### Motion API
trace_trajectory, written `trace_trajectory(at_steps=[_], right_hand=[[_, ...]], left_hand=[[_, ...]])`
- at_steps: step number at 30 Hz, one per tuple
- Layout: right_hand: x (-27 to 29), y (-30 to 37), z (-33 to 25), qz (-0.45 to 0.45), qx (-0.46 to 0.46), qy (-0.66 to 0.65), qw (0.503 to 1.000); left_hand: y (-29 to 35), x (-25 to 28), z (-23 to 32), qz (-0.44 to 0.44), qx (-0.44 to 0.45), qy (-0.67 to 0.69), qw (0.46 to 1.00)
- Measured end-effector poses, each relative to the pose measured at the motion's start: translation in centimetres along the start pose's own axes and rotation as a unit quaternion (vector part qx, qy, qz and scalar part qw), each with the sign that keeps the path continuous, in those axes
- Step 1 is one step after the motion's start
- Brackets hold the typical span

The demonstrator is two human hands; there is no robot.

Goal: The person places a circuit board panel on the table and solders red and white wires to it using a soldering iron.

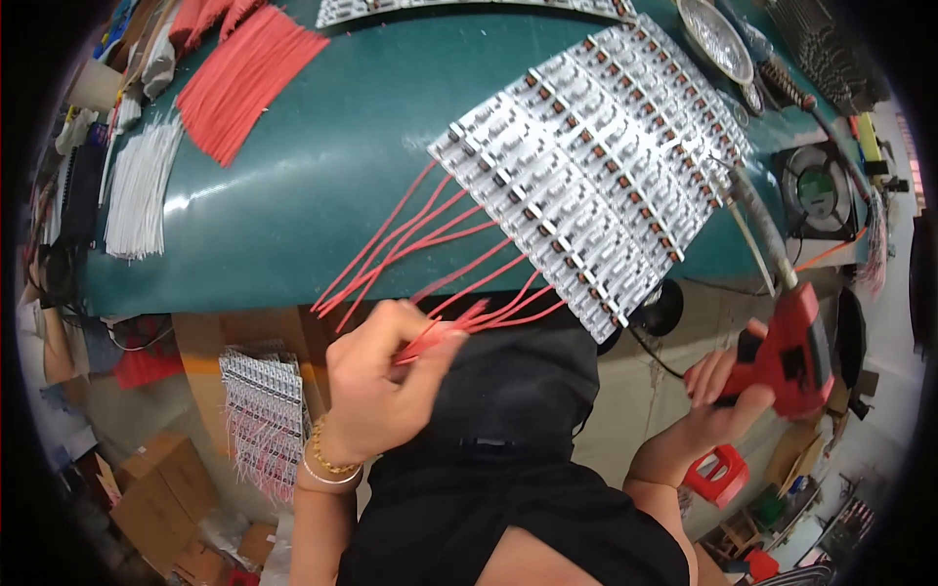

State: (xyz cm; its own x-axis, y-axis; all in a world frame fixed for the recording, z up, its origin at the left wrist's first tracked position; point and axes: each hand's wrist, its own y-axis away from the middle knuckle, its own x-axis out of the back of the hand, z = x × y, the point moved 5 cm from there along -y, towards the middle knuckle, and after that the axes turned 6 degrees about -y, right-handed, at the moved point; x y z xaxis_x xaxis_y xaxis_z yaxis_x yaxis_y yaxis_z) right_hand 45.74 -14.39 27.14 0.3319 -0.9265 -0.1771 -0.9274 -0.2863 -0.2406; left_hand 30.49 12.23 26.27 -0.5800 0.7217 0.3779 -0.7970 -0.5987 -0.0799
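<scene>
Circuit-board panel (586, 161): laid on green counter (283, 249), 1 o'clock, its 6 o'clock corner overhanging | Red wires (430, 342): strung from panel's 8 o'clock edge, some pinched in left hand (381, 381), 7 o'clock | Red soldering gun (806, 347): grasped by right hand (721, 386), 4 o'clock; tip contact cannot be told | Hands: held well apart

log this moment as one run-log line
left hand: holding red wires | right hand: gripping red tool | silver panel: on green table, wires along one edge
</scene>
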Motion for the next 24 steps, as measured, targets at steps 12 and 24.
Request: trace_trajectory(at_steps=[12, 24], right_hand=[[1.0, 10.5, -1.4, -0.121, -0.126, -0.034, 0.984], [4.4, 12.5, 0.8, -0.095, -0.178, 0.002, 0.98]], left_hand=[[-0.1, -6.5, 0.9, -0.034, -0.098, -0.008, 0.995], [0.3, -6.8, 1.3, -0.006, -0.124, -0.082, 0.989]])
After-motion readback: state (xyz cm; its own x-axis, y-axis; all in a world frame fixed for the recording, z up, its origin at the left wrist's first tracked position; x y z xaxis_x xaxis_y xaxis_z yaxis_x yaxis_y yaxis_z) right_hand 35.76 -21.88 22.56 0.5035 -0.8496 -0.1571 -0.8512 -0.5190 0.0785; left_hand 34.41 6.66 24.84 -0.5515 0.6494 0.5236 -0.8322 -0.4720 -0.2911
